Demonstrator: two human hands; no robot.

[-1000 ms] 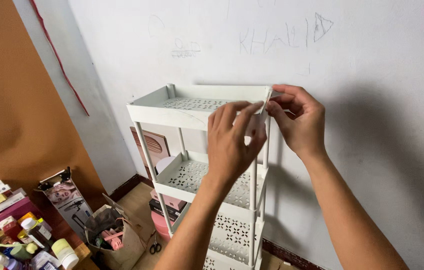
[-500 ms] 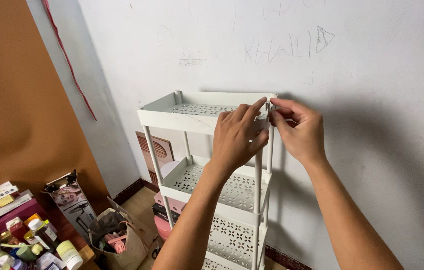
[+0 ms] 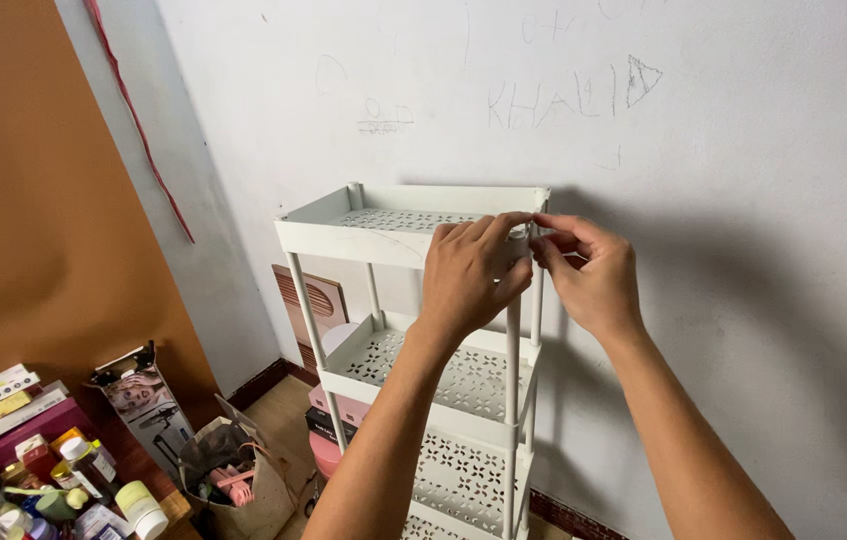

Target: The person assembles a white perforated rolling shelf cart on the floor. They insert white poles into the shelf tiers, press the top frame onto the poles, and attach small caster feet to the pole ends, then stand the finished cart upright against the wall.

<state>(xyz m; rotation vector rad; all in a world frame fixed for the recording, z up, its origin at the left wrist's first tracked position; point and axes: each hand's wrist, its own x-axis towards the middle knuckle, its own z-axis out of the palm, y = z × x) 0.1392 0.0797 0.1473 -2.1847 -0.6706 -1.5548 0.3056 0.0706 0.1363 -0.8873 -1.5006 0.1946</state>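
Gripping the near right corner of the rack (image 3: pixel 384 240), the left hand (image 3: pixel 471 275) curls over the top tray's rim, fingers closed on it. Right hand (image 3: pixel 594 275) meets it at the same corner, fingertips pinched narrow on something too small to tell. Rack: white, perforated trays on thin posts, standing against the wall (image 3: pixel 744 200). Lower left, near: bottles (image 3: pixel 94 470) and boxes (image 3: pixel 4 395) on a surface; a bag (image 3: pixel 244 475) on the floor beside the rack. Wall bears faint pencil scribbles
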